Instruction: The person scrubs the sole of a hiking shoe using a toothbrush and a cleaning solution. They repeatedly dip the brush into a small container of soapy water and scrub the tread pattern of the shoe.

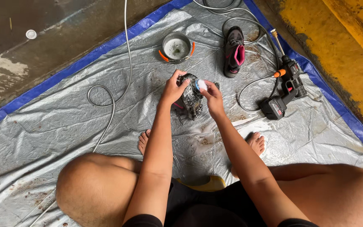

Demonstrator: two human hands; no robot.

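Your left hand (173,89) grips the muddy shoe (191,100) sole-up over the tarp (64,126) while your right hand (212,96) pinches a brush (201,85) against it; dirt remains, and the other shoe (233,51) looks unscrubbed.

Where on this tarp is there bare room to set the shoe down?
The widest bare stretch of tarp lies left of the looped hose, out to the blue edge. A smaller patch sits between the right foot and the tarp's right edge. It is crowded ahead: pot, second shoe, spray gun and coiled hose ring the held shoe.
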